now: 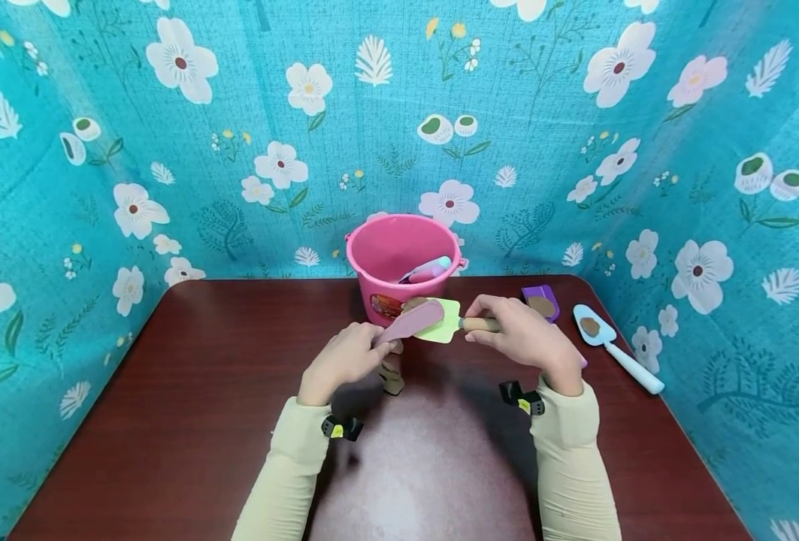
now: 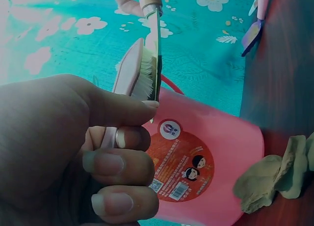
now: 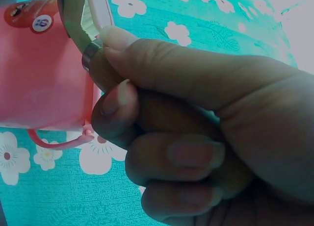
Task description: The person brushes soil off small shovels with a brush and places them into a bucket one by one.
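Note:
My left hand grips a pink brush by its handle. In the left wrist view the white bristles press against one face of a small toy shovel. That shovel has a light green blade and a wooden handle, which my right hand holds with curled fingers. Both tools meet in the air just before a pink bucket. Brown clay-like lumps lie on the table below my left hand. Another brown patch shows by the blade, partly hidden behind the brush.
Inside the bucket leans a pink and mint-coloured tool. To the right lie a purple scoop and a light blue trowel, each with brown material on it. A flowered teal cloth walls in the dark red table.

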The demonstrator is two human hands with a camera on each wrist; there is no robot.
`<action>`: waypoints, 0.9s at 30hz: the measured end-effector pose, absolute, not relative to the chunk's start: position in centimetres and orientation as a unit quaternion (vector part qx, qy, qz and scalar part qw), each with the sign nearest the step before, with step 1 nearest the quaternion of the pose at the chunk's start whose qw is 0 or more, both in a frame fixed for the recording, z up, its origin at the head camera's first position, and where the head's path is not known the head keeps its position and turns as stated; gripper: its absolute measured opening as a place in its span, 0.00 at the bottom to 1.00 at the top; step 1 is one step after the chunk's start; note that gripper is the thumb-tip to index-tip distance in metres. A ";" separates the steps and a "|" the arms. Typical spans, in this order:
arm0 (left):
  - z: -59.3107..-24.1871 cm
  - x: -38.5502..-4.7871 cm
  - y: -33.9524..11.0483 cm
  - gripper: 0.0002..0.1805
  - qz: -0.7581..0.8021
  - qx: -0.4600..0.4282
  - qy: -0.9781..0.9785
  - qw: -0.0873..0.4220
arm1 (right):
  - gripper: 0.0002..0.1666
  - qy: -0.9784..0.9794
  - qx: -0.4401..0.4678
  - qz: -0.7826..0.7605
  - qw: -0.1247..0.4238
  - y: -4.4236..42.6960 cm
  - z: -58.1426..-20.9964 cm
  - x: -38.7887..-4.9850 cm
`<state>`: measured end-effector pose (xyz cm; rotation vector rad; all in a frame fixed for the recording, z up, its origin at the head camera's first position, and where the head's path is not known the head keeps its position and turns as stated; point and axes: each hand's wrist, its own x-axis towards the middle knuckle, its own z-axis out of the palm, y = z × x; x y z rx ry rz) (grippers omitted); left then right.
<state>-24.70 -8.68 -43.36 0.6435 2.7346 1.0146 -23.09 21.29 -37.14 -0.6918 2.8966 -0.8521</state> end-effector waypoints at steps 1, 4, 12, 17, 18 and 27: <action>-43.3 -24.7 -8.8 0.12 0.337 0.213 0.914 0.077 | 0.19 0.935 -0.224 -0.275 0.022 21.3 -37.1 -23.1; -43.1 -24.8 -9.0 0.13 0.334 0.212 0.915 0.076 | 0.18 0.934 -0.225 -0.276 0.021 21.4 -37.1 -23.1; -42.8 -24.9 -10.1 0.13 0.331 0.198 0.920 0.076 | 0.18 0.933 -0.219 -0.285 0.031 21.6 -36.9 -23.0; -42.7 -25.0 -10.5 0.13 0.330 0.193 0.921 0.077 | 0.19 0.934 -0.212 -0.284 0.034 21.9 -36.9 -23.0; -42.6 -25.0 -10.5 0.13 0.332 0.193 0.920 0.078 | 0.19 0.935 -0.211 -0.284 0.034 22.0 -36.9 -22.9; -42.4 -25.0 -11.5 0.14 0.331 0.194 0.920 0.079 | 0.17 0.932 -0.215 -0.288 0.035 22.2 -36.8 -23.0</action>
